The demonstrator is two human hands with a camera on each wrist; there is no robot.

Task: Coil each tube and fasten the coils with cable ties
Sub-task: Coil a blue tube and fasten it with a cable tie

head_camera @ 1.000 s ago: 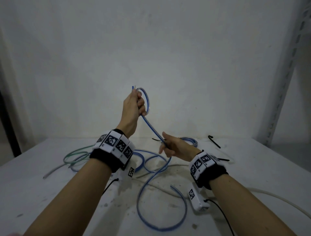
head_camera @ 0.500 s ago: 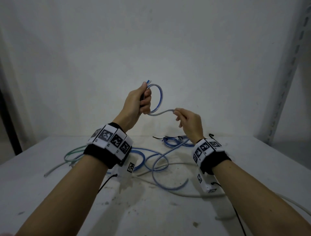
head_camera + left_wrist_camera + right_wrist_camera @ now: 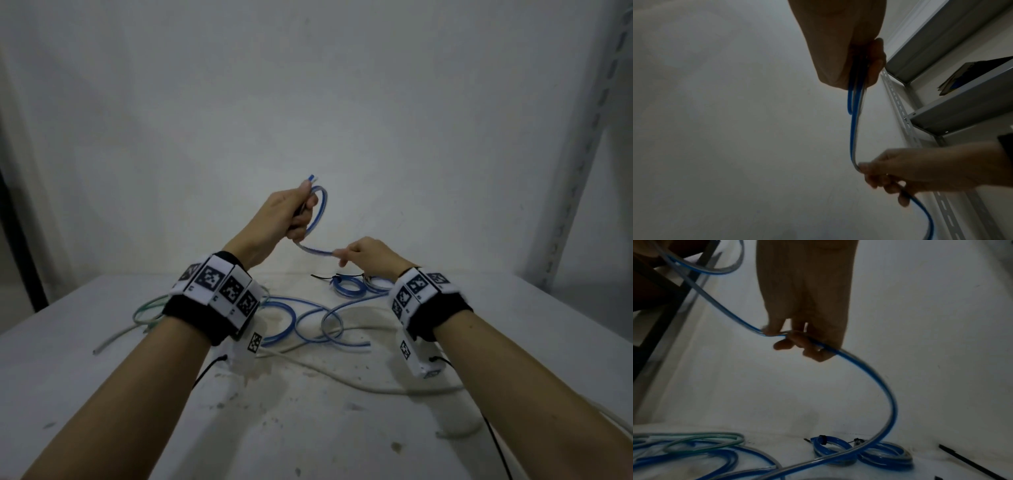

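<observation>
Blue tube (image 3: 317, 219) is held up in the air by both hands, above the table (image 3: 102, 394). Left hand (image 3: 287, 216) is fisted round it w/ one small loop formed; tube end pokes out the top of the fist. In the left wrist view two strands run through that fist. Right hand (image 3: 368, 251) is lower & to the right, thumb and fingers (image 3: 784, 344) pinching the same tube just past the loop; tube passes thru the curled fingers, then swings down in a long curve to the table.

Rest of the blue tube lies in loose loops on the tabletop btwn the two forearms. Behind them, near the wall, two finished blue coils (image 3: 861, 452) lie side by side, touching, each w/ a black cable tie on it. Loose black cable tie (image 3: 970, 462) lies to their right. Green tube (image 3: 147, 308) lies uncoiled at far left, a white tube (image 3: 359, 383) trails across the front. Metal shelving (image 3: 941, 68) stands to the right.
</observation>
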